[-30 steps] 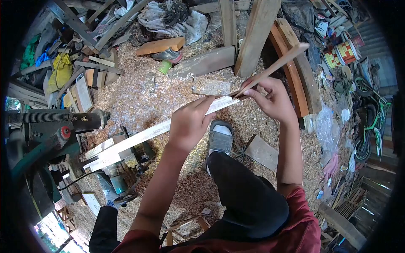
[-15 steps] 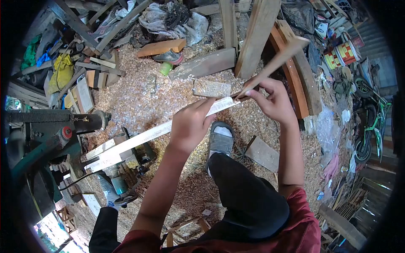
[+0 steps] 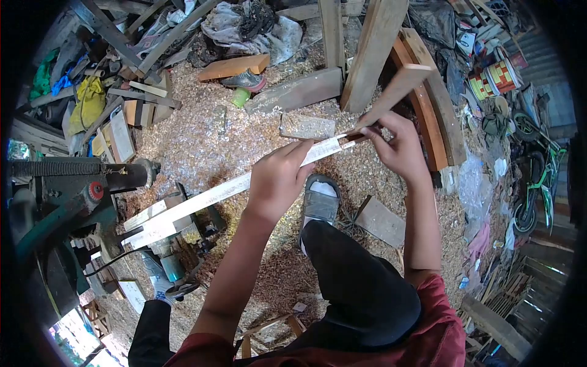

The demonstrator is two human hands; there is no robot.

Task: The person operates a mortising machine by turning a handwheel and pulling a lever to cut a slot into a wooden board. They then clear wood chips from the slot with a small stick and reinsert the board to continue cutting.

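Observation:
My left hand (image 3: 278, 177) is wrapped over a long pale wooden strip (image 3: 214, 193), close to its far end. That strip runs down to the left toward a green machine (image 3: 67, 214). My right hand (image 3: 396, 147) pinches a shorter wooden slat (image 3: 400, 87) between thumb and fingers near its lower end. The slat slants up and away to the right, its broad face showing. Its lower end meets the notched tip of the pale strip, between my two hands. Part of the slat's lower end is hidden by my right fingers.
Wood shavings cover the floor (image 3: 189, 134). Upright planks (image 3: 374, 55) and curved boards (image 3: 437, 104) stand ahead. A wood block (image 3: 382, 221) lies by my sandalled foot (image 3: 321, 199). Scrap wood and a yellow cloth (image 3: 90, 104) are piled left; a green motorbike (image 3: 538, 177) is far right.
The slat in my right hand has turned, its upper end moving down and left and showing more of its broad face. My left hand and the pale strip have barely moved.

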